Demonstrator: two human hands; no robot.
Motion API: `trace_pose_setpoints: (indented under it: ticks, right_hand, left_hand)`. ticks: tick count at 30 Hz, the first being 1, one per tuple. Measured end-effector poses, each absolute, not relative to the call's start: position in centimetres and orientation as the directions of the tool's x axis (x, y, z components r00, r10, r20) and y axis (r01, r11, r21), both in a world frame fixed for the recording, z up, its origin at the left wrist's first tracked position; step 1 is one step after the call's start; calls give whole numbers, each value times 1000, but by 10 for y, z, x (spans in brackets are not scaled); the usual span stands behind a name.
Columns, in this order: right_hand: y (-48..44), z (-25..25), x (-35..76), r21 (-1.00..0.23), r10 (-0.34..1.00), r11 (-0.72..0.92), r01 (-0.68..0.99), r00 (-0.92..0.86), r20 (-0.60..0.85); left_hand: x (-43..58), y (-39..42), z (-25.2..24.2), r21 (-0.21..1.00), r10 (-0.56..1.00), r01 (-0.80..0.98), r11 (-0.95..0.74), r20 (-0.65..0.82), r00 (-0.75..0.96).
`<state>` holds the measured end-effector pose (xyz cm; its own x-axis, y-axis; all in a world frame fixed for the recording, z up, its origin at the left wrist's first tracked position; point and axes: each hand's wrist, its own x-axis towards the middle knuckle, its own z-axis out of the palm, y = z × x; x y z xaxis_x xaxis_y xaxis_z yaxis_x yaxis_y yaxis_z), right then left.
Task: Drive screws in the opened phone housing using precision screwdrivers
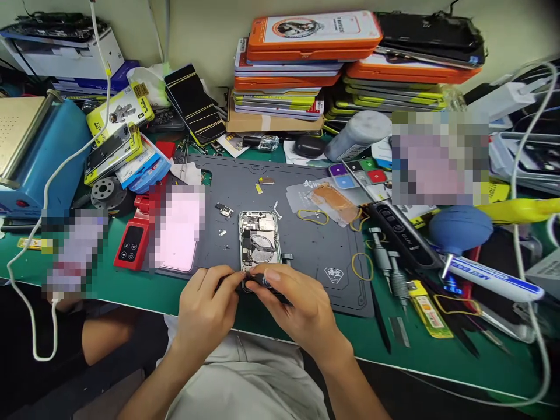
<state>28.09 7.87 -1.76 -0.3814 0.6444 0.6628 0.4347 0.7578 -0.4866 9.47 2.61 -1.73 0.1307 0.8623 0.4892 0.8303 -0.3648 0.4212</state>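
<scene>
An opened phone (259, 242) with its insides exposed lies on a dark grey work mat (306, 245). My left hand (205, 309) rests at the phone's near left corner, fingertips pinched against its bottom edge. My right hand (297, 303) grips a dark tool (266, 283), a screwdriver by its shape, with its tip at the phone's lower end. Both hands hide the phone's bottom edge. Small screws and metal parts (224, 210) lie on the mat left of the phone.
Screwdrivers (391, 268), a blue air blower (459, 228), rubber bands (362, 265) and a yellow lighter (427, 309) lie to the right. Stacked orange and yellow boxes (306, 58) stand at the back. A blue machine (35, 146) sits far left, a red device (131, 242) beside the mat.
</scene>
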Motion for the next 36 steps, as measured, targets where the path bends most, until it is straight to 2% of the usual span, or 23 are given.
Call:
trace_pose_setpoints:
  ticks: [19, 26, 30, 32, 36]
  right_hand:
    - [73, -18, 290, -534, 668, 743, 403, -411, 620]
    - [74, -21, 291, -550, 684, 728, 409, -371, 628]
    - [73, -21, 291, -578, 699, 715, 394, -379, 607]
    - [73, -22, 291, -582, 702, 712, 394, -373, 607]
    - [73, -23, 288, -561, 678, 734, 384, -358, 642]
  left_hand:
    - [96, 24, -16, 431, 874, 833, -346, 472, 119]
    - [98, 24, -17, 435, 876, 833, -342, 469, 114]
    - [92, 19, -11, 442, 820, 803, -401, 563, 99]
    - [83, 15, -7, 384, 795, 856, -346, 604, 51]
    - [59, 5, -8, 204, 813, 979, -3, 570, -116]
